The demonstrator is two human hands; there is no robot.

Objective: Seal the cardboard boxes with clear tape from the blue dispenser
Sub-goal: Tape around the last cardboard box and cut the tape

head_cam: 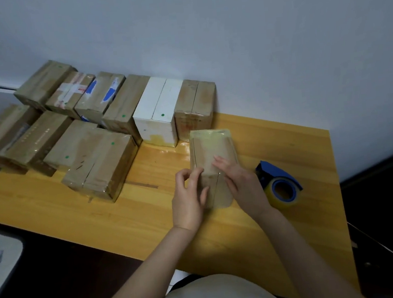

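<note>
A small brown cardboard box wrapped in shiny clear tape lies on the yellow wooden table, in front of me. My left hand holds its near left edge, thumb and fingers curled round the side. My right hand lies on the box's top near its right edge, fingers straight and pressing down. The blue tape dispenser with a clear tape roll sits on the table just right of my right hand, untouched.
Several taped cardboard boxes stand in two rows at the table's back left, with a white box among them against the wall. The table's right edge drops to a dark floor. A dark surface lies at the lower left.
</note>
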